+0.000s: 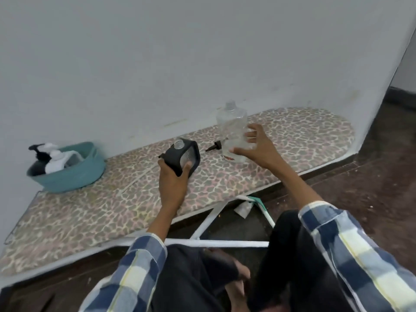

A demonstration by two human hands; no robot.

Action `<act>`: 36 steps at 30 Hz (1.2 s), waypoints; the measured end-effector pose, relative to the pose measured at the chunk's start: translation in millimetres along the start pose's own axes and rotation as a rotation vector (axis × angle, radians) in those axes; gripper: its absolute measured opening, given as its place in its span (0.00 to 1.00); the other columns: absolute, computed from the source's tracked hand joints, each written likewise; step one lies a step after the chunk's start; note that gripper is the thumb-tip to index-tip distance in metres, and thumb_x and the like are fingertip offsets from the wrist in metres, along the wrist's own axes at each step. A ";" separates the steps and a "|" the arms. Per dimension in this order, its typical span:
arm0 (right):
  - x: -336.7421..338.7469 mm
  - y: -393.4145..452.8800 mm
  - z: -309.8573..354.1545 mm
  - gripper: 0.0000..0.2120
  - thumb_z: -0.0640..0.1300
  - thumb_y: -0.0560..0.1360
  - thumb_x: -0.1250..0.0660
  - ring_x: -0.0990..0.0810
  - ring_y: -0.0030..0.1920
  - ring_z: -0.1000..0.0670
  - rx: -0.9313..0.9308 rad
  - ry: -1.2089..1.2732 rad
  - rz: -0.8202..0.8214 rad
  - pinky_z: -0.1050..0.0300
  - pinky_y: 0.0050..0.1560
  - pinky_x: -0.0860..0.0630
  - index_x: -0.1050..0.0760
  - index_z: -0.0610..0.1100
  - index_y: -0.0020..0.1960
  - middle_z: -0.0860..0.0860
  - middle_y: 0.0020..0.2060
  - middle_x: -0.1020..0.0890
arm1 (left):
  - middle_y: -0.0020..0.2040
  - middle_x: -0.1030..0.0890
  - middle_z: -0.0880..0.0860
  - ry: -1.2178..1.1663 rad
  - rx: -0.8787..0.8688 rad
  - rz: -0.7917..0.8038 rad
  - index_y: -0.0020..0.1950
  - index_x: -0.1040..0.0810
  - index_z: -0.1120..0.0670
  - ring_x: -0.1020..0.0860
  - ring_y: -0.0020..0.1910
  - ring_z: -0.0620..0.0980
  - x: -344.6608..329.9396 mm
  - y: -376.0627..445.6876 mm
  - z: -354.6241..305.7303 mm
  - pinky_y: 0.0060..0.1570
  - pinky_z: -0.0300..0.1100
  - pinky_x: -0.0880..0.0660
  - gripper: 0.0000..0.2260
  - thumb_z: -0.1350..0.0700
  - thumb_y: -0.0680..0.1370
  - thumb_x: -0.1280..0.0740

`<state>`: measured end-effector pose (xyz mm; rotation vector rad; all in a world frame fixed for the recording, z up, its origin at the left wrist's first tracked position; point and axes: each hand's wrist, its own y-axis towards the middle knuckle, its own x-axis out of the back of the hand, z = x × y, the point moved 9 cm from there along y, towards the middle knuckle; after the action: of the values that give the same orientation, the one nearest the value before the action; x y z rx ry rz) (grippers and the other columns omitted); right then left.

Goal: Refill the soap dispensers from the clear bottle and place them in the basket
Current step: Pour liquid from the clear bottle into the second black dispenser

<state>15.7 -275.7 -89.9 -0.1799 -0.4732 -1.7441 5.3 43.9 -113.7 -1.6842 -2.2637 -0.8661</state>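
My left hand point(172, 179) grips a black-cased soap dispenser point(183, 155), tilted, its neck open with no pump on it. A black pump cap point(213, 147) lies on the board just right of it. My right hand point(256, 147) curls round the lower part of the clear bottle point(231, 126), thumb in front and fingers on its right side. The bottle stands upright on the board with no cap and looks nearly empty. The teal basket point(90, 174) at the far left holds dispensers with black and white pumps point(50, 154).
Everything sits on a low ironing board point(112, 206) with a spotted cover, pushed against a grey wall. Its white metal legs point(202, 230) lie on the dark floor in front of my knees.
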 end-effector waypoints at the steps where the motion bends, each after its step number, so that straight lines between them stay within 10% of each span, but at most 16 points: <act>1: -6.1 1.8 4.5 0.44 0.53 0.71 0.16 0.22 0.65 0.47 0.019 -0.017 0.026 0.47 0.66 0.23 0.36 0.47 0.79 0.48 0.67 0.22 | 0.69 0.20 0.55 -0.005 -0.004 -0.004 0.78 0.39 0.52 0.18 0.62 0.56 -0.8 -0.7 -0.4 0.57 0.54 0.18 0.32 0.41 0.82 0.29; 26: -21.9 17.2 73.1 0.36 0.51 0.72 0.20 0.21 0.50 0.45 0.520 -0.538 0.179 0.51 0.45 0.24 0.32 0.51 0.74 0.49 0.56 0.24 | 0.66 0.22 0.51 0.046 -0.118 -0.017 0.76 0.37 0.42 0.20 0.59 0.53 -0.7 -5.1 -5.7 0.55 0.57 0.17 0.27 0.38 0.82 0.31; 36: -26.6 18.7 70.6 0.35 0.52 0.74 0.23 0.21 0.60 0.41 0.499 -0.799 0.169 0.41 0.59 0.27 0.34 0.53 0.76 0.48 0.58 0.18 | 0.67 0.24 0.53 0.103 -0.149 0.034 0.78 0.37 0.44 0.22 0.60 0.53 -6.8 -6.7 -8.0 0.57 0.56 0.19 0.31 0.32 0.81 0.34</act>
<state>30.3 -226.1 -32.0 -0.5435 -1.4079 -1.2865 -0.1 32.6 -112.7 -1.6906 -2.1447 -1.1115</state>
